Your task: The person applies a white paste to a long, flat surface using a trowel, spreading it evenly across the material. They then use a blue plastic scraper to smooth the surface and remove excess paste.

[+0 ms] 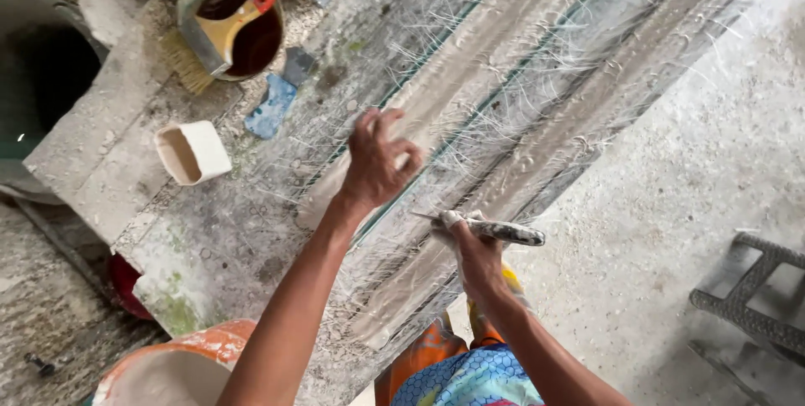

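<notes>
Left hand (379, 163) hovers over the long grey mould (503, 112) on the bench (109, 163), fingers loosely curled, holding nothing. Right hand (475, 251) grips a plaster-caked knife (495, 230) at the mould's near edge. White fibres (537, 96) lie strewn across the wet, ridged mould

A plaster-smeared scraper (495, 229) lies level above the long fibre-strewn moulding (520, 112).

The orange bucket (180, 368) is cut off by the bottom edge; the red bowl (126, 284) hides mostly under the bench (109, 163); the scraper (495, 230) blade's far end is blurred.
</notes>
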